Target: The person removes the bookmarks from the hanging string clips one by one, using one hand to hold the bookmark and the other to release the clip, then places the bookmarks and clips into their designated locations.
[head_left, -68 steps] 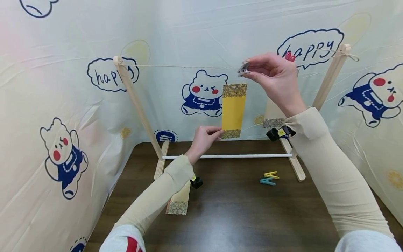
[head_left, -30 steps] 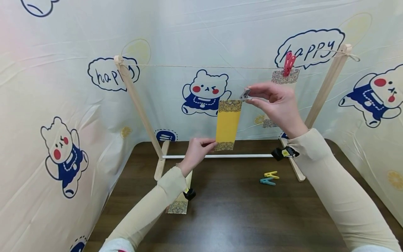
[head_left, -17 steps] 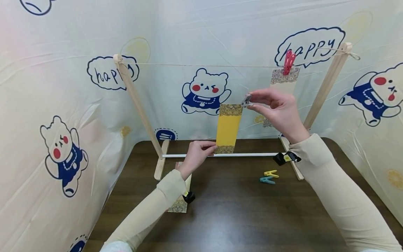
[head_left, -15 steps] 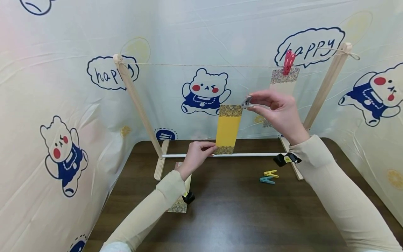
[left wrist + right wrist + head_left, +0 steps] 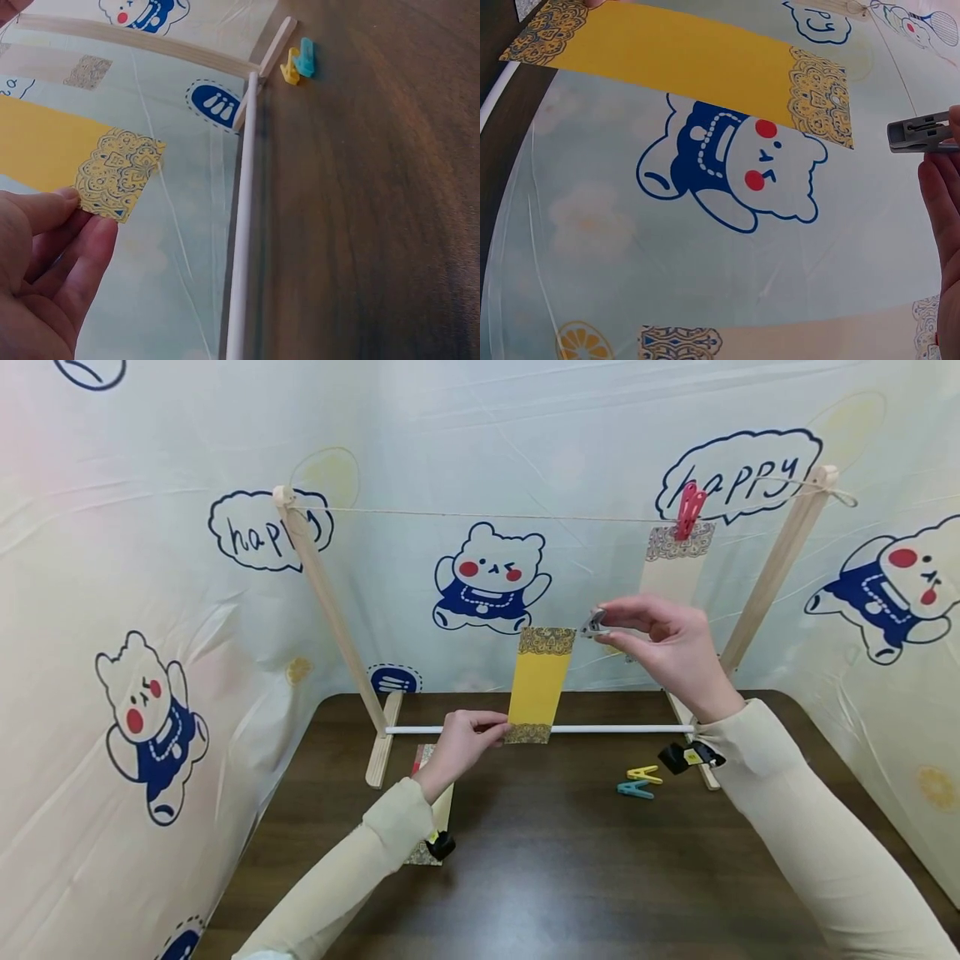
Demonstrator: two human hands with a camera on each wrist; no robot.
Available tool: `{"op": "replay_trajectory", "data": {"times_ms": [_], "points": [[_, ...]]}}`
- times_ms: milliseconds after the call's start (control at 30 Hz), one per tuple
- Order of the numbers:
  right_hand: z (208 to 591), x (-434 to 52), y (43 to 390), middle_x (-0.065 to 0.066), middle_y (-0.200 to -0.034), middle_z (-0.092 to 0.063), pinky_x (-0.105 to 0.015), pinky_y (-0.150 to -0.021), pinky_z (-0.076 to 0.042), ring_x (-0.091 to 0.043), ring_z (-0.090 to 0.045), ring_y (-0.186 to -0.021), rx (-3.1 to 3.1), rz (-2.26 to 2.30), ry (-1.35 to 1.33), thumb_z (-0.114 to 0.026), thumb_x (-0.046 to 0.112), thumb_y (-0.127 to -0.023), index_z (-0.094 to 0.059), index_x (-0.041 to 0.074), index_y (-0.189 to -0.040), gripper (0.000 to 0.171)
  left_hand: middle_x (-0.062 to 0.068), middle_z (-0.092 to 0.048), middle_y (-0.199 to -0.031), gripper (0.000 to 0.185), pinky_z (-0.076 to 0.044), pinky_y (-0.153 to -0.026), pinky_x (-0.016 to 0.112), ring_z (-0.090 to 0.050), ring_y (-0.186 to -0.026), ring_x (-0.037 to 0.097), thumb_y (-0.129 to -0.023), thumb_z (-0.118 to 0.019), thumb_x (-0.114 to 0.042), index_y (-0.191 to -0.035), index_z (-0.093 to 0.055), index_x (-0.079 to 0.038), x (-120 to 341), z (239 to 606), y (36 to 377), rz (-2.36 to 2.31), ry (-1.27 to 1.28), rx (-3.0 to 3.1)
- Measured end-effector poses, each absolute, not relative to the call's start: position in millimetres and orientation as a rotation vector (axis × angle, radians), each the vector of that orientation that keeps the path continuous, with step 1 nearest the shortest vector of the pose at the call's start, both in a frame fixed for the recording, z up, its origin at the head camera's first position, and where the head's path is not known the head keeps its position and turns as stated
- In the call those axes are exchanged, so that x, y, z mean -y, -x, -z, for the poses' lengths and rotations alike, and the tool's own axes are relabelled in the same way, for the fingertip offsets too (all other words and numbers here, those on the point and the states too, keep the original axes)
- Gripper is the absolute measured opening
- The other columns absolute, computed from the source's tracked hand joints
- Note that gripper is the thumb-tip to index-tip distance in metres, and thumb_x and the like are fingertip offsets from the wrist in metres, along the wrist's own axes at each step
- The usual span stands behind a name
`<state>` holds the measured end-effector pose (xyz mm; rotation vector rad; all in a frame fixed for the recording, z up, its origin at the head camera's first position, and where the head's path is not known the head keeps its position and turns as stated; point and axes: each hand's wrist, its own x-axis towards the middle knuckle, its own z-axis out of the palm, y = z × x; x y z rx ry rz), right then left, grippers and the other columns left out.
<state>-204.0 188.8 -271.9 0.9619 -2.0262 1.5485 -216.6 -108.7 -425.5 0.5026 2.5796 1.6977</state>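
Between thumb and fingers, my left hand point(image 5: 467, 743) pinches the lower left corner of a yellow paper strip point(image 5: 538, 687) with patterned lace-like ends. The strip stands nearly upright in the air, below the string point(image 5: 450, 514). My right hand point(image 5: 667, 639) pinches a grey clothespin point(image 5: 919, 133) by its handles, just right of the strip's top edge and apart from it in the right wrist view. A red clothespin point(image 5: 690, 512) holds a cream strip point(image 5: 675, 572) on the string at the right; my right hand covers part of that strip.
Wooden posts point(image 5: 330, 610) carry the string, joined low down by a white rod point(image 5: 622, 728). A yellow clothespin point(image 5: 643, 774) and a blue clothespin point(image 5: 635, 789) lie on the dark table point(image 5: 540, 860). Another patterned strip point(image 5: 442, 814) lies under my left forearm. A printed curtain point(image 5: 405, 435) hangs behind.
Both hands have come down from the string, carrying the yellow strip and grey clothespin lower. The red clothespin and hanging strip have come into fuller view.
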Motion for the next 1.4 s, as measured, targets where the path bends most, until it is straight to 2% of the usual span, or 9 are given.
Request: {"op": "replay_trajectory", "data": {"times_ms": [200, 500, 733, 900, 1100, 1267, 1400], "points": [[280.4, -192.0, 200.8, -0.006, -0.116, -0.077, -0.023, -0.088, -0.059, -0.014, -0.075, -0.101, 2.043, -1.566, -0.957, -0.072, -0.016, -0.089, -0.072, -0.005, -0.122, 0.035, 0.011, -0.08, -0.103, 0.017, -0.064, -0.079, 0.035, -0.077, -0.083, 0.029, -0.097, -0.075, -0.013, -0.112, -0.081, -0.005, 112.8, 430.3, 211.8, -1.656, -0.495, -2.618], [293.5, -198.1, 196.4, -0.006, -0.116, -0.077, -0.022, -0.088, -0.059, -0.012, -0.075, -0.098, 2.103, -1.5, -0.934, -0.073, -0.015, -0.088, -0.072, -0.003, -0.123, 0.036, 0.012, -0.078, -0.111, 0.02, -0.064, -0.08, 0.034, -0.078, -0.085, 0.024, -0.096, -0.077, -0.015, -0.114, -0.081, -0.007, 116.8, 435.0, 203.8, -1.617, -0.496, -2.619], [303.2, -202.2, 193.3, -0.007, -0.117, -0.077, -0.022, -0.091, -0.058, -0.013, -0.074, -0.101, 2.121, -1.491, -0.94, -0.074, -0.015, -0.088, -0.072, -0.002, -0.124, 0.039, 0.01, -0.079, -0.106, 0.017, -0.062, -0.074, 0.031, -0.077, -0.089, 0.028, -0.097, -0.076, -0.015, -0.111, -0.082, -0.007, 121.1, 438.9, 199.3, -1.61, -0.512, -2.619], [309.4, -203.0, 193.1, -0.01, -0.117, -0.076, -0.023, -0.09, -0.058, -0.014, -0.074, -0.101, 2.108, -1.51, -0.965, -0.073, -0.016, -0.088, -0.072, -0.003, -0.123, 0.038, 0.008, -0.079, -0.106, 0.017, -0.062, -0.074, 0.03, -0.077, -0.087, 0.022, -0.097, -0.076, -0.017, -0.11, -0.082, -0.008, 125.9, 443.2, 193.6, -1.587, -0.511, -2.619], [316.2, -206.7, 188.7, -0.004, -0.119, -0.076, -0.019, -0.09, -0.057, -0.01, -0.071, -0.103, 2.176, -1.448, -0.884, -0.075, -0.013, -0.088, -0.073, 0.0, -0.123, 0.037, 0.005, -0.08, -0.107, 0.016, -0.062, -0.075, 0.029, -0.075, -0.088, 0.012, -0.096, -0.077, -0.02, -0.109, -0.083, -0.011, 131.6, 448.9, 188.4, -1.536, -0.51, -2.669], [322.7, -209.5, 186.0, -0.001, -0.117, -0.077, -0.017, -0.089, -0.056, -0.008, -0.07, -0.103, 2.193, -1.434, -0.859, -0.076, -0.013, -0.087, -0.073, 0.0, -0.123, 0.038, 0.005, -0.079, -0.107, 0.015, -0.062, -0.075, 0.03, -0.076, -0.089, 0.015, -0.096, -0.077, -0.018, -0.107, -0.083, -0.011, 135.9, 451.4, 185.3, -1.545, -0.503, -2.668], [328.0, -211.6, 184.3, -0.001, -0.117, -0.077, -0.017, -0.083, -0.057, -0.007, -0.072, -0.101, 2.181, -1.443, -0.872, -0.076, -0.015, -0.086, -0.073, 0.0, -0.123, 0.04, 0.006, -0.079, -0.106, 0.014, -0.061, -0.074, 0.028, -0.075, -0.09, 0.016, -0.096, -0.077, -0.017, -0.107, -0.083, -0.01, 139.6, 454.3, 182.1, -1.539, -0.505, -2.663]]}}
